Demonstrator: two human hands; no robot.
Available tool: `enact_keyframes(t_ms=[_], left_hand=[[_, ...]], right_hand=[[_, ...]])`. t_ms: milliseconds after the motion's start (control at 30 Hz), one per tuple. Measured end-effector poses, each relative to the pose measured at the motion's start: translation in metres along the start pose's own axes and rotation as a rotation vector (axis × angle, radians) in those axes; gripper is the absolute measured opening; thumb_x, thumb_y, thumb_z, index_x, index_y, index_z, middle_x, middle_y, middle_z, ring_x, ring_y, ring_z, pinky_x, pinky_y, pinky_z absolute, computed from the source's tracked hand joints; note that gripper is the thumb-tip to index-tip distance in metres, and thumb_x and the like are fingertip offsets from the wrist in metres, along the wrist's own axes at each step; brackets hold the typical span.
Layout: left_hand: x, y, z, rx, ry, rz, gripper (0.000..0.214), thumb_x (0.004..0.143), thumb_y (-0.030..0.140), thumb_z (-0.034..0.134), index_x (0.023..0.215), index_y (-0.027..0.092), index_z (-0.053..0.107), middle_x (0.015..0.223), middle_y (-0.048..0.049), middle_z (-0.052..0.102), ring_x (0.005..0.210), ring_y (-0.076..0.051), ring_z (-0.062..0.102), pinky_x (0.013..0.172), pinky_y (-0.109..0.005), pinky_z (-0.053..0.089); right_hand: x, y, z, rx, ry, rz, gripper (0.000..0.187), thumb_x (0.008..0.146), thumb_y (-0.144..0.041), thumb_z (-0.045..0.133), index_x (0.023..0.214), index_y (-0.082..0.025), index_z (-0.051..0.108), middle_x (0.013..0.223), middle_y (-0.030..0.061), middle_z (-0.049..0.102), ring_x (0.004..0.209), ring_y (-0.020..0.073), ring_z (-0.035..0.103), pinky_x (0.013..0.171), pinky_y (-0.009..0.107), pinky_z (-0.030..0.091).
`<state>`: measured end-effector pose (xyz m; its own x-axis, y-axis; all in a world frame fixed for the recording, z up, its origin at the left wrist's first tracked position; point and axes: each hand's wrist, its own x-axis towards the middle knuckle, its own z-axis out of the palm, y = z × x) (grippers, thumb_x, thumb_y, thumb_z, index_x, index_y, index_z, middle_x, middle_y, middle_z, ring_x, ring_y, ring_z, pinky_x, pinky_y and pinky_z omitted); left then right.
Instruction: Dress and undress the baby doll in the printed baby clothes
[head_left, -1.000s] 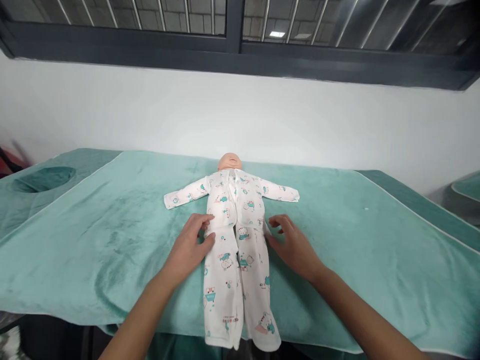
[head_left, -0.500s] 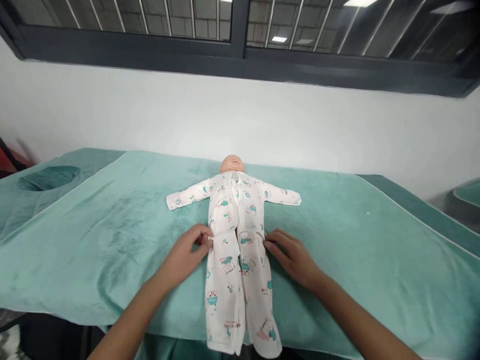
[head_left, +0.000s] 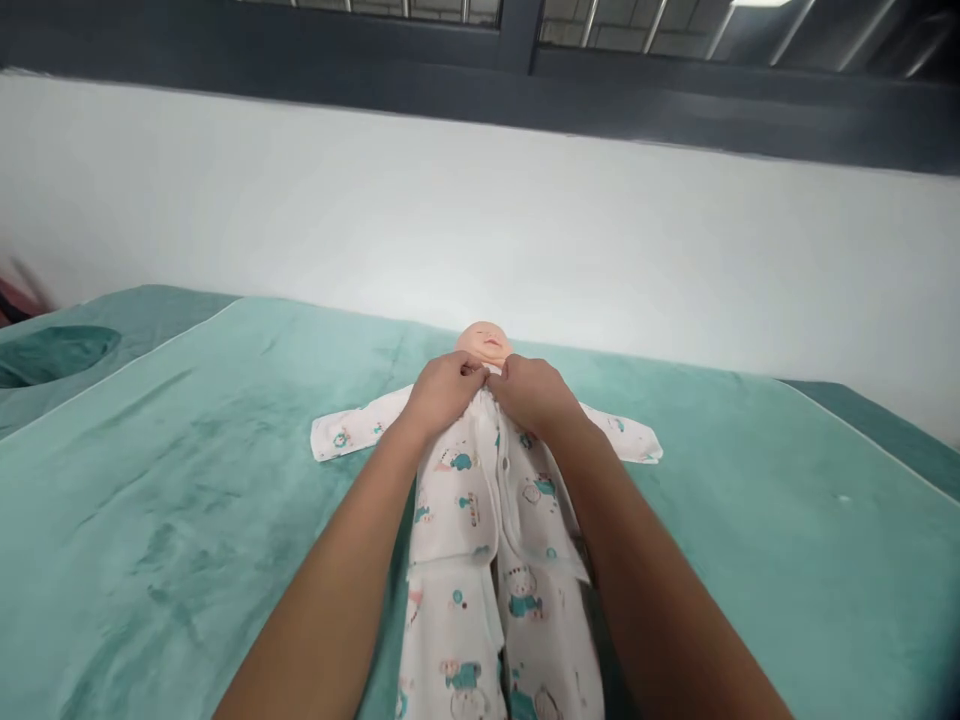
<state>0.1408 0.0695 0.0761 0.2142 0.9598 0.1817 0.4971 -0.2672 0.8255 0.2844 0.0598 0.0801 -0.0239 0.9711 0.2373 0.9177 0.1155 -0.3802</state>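
Note:
A baby doll (head_left: 484, 340) lies on its back, its head toward the wall. It wears a white printed baby shirt (head_left: 457, 515), sleeves stretched out to both sides and front edges meeting down the middle. Printed baby pants (head_left: 459, 630) lie below the shirt hem and run past the bottom of the view. My left hand (head_left: 444, 392) is closed in a pinch on the shirt at the neckline. Beside it my right hand (head_left: 534, 395) also pinches the shirt's neckline, the fingertips of both hands nearly touching. The fabric between them is mostly hidden.
A teal plush cover (head_left: 225, 480) spreads under the doll over the padded table, with a face hole (head_left: 60, 352) at the left end. A white wall (head_left: 337, 210) rises behind, topped by a dark window frame (head_left: 420, 70).
Both hands have moved from the waist sides of the clothes up to the shirt's neckline and come together there. The view has moved closer and tilted down.

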Motion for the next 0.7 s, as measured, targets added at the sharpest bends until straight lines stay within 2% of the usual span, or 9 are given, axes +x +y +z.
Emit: enact_keyframes(t_ms=[67,133,267,333,467,700], left_hand=[[0.0,-0.003,-0.005,-0.056,-0.079,-0.016,0.018,0.081,0.033,0.058,0.074,0.018,0.064,0.064,0.0014,0.06,0.055,-0.012,0.049,0.056,-0.026,0.038],[-0.001,-0.004,-0.01,-0.142,-0.112,-0.029,0.017,0.08,0.033,0.061,0.072,0.018,0.062,0.058,0.0038,0.053,0.049,-0.009,0.042,0.051,-0.024,0.033],[0.002,0.002,-0.004,-0.499,0.029,-0.085,0.012,0.081,0.026,0.062,0.076,0.016,0.063,0.061,0.0029,0.054,0.05,-0.007,0.044,0.05,-0.021,0.034],[0.003,0.007,0.003,-0.647,0.076,-0.126,0.011,0.08,0.024,0.064,0.076,0.014,0.064,0.063,0.0015,0.056,0.052,-0.007,0.047,0.052,-0.02,0.037],[0.003,0.009,0.01,-0.684,0.052,-0.148,0.011,0.08,0.023,0.066,0.077,0.012,0.068,0.065,-0.0003,0.06,0.056,-0.006,0.051,0.056,-0.019,0.042],[0.002,0.006,0.006,-0.683,-0.011,-0.151,0.008,0.08,0.018,0.067,0.083,0.011,0.068,0.067,-0.0016,0.064,0.06,-0.007,0.056,0.06,-0.019,0.045]], right_hand=[[0.003,0.008,0.003,0.056,0.004,-0.015,0.028,0.084,-0.028,0.05,0.059,-0.023,0.04,0.057,0.0028,0.047,0.06,0.0181,0.046,0.057,0.03,0.032],[0.002,0.014,0.003,0.207,0.021,0.018,0.026,0.084,-0.027,0.049,0.06,-0.021,0.042,0.059,0.0005,0.048,0.059,0.0152,0.043,0.057,0.029,0.031],[0.001,0.014,0.002,0.676,0.065,0.088,0.026,0.085,-0.038,0.051,0.067,-0.02,0.051,0.061,-0.0031,0.05,0.057,0.0114,0.041,0.055,0.026,0.033],[0.001,0.012,0.003,0.82,0.07,0.098,0.025,0.084,-0.041,0.055,0.07,-0.02,0.055,0.059,-0.0041,0.049,0.055,0.0106,0.04,0.054,0.026,0.032],[-0.002,0.011,0.007,0.902,0.035,0.158,0.022,0.079,-0.04,0.064,0.074,-0.019,0.062,0.058,-0.0047,0.05,0.054,0.0096,0.04,0.053,0.025,0.031],[-0.011,0.018,0.004,1.108,-0.07,0.207,0.021,0.075,-0.037,0.07,0.083,-0.018,0.069,0.06,-0.0049,0.047,0.055,0.0083,0.039,0.052,0.023,0.031]])
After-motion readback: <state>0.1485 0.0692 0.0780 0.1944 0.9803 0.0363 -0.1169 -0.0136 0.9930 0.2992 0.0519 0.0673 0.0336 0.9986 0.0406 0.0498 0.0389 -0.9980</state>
